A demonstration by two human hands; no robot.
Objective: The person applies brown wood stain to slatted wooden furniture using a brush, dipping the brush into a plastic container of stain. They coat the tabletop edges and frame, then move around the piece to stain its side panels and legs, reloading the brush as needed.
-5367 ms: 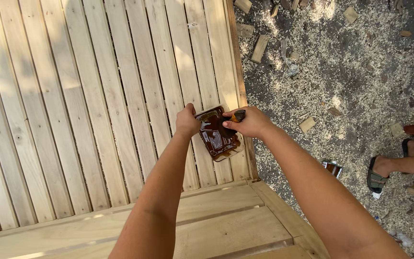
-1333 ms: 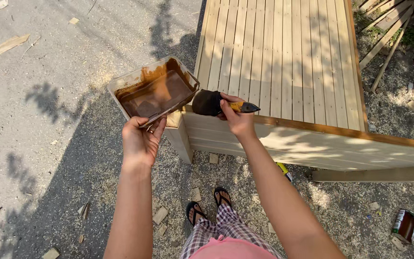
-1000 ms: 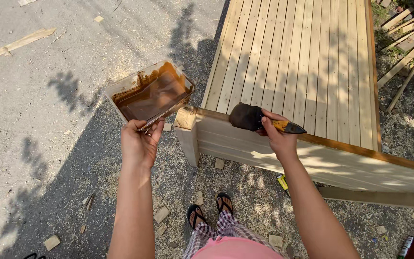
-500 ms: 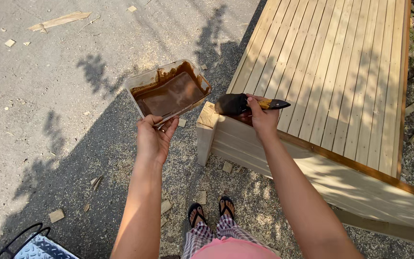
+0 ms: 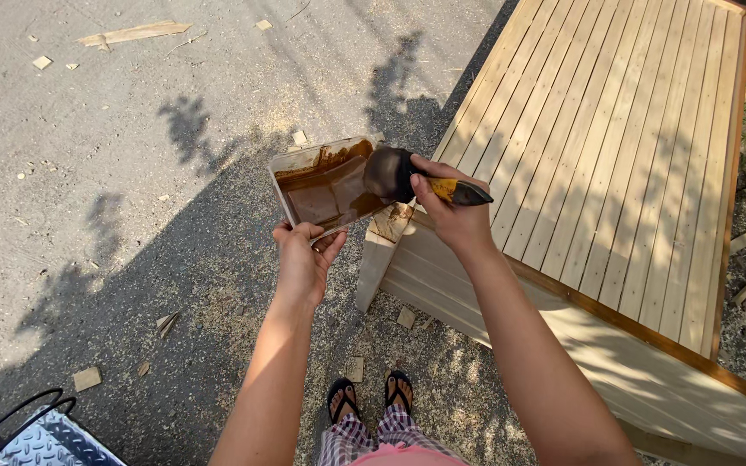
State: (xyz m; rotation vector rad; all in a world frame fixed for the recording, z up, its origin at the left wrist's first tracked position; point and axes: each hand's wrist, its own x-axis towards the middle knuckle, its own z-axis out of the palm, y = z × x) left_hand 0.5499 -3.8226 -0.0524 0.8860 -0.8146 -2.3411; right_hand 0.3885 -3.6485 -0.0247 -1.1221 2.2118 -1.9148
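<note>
Loading the brush [image 5: 390, 173] well looks like the step here: the right hand [image 5: 451, 211] is closed around its yellow and black handle, and the dark bristles sit at the right edge of the stain tray [image 5: 325, 185], over the brown liquid. The left hand [image 5: 304, 259] grips the tray's near rim from below, holding it in the air just beside the corner of the slatted wooden structure [image 5: 615, 164]. In my judgement the tray should stay level, so the stain does not run over the low rim onto the gravel ground [image 5: 131, 173], and the bristles should be wiped against the tray's wall, so no drips fall on the pale, unstained boards
</note>
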